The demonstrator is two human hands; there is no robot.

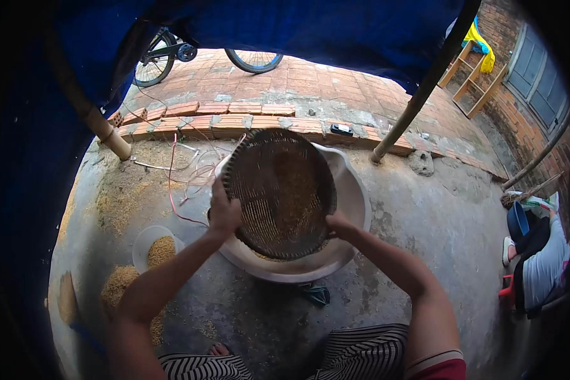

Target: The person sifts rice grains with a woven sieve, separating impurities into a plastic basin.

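Both my hands hold a round woven sieve (259,221) by its rim, tilted over a large pale basin (354,190). My left hand (224,212) grips the sieve's left edge, and my right hand (337,224) has the right edge. Brownish grain or husk (294,190) lies on the mesh, mostly right of the middle. The sieve hides most of the basin's inside; a little yellowish grain shows below its lower rim. Beside my left forearm stands a whitish bowl (142,244) with golden grain in it.
A heap of grain (118,283) lies on the concrete floor at left. Pinkish cords (171,183) run left of the basin. Poles (402,126) hold up a blue tarp (310,31). A low brick edging (228,125) crosses behind. A person in grey (544,269) sits at right.
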